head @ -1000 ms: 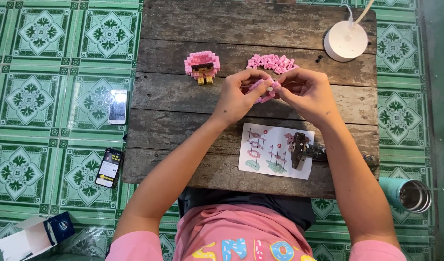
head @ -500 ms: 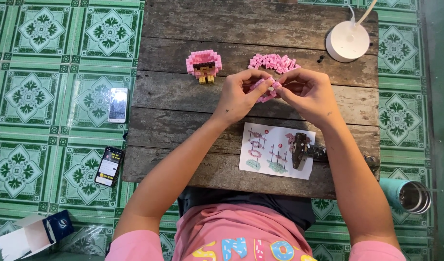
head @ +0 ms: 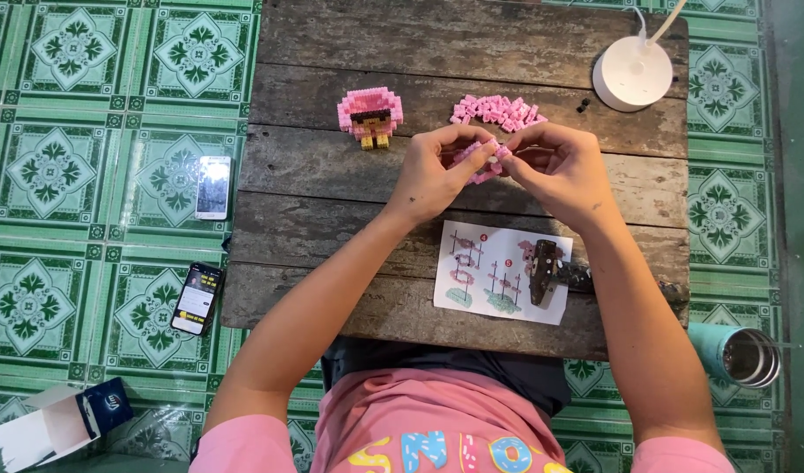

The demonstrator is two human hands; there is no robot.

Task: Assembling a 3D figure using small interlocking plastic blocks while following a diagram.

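Note:
Over a low wooden table (head: 332,166), my left hand (head: 433,171) and my right hand (head: 555,166) meet and both pinch a small pink brick assembly (head: 483,162) between their fingertips. Just beyond them lies a pile of loose pink bricks (head: 497,110). A finished pink brick figure (head: 370,114) with yellow feet rests to the left. Nearer to me lies a printed instruction sheet (head: 481,271), with a dark tool (head: 544,273) on it under my right forearm.
A white round lamp base (head: 631,74) with a cable sits at the table's far right corner. On the green patterned floor tiles lie two phones (head: 214,187) (head: 198,299), an open box (head: 60,422) at lower left and a teal flask (head: 742,352) at right.
Both hands stay together on the pink assembly, with only small finger movements. The view has shifted slightly.

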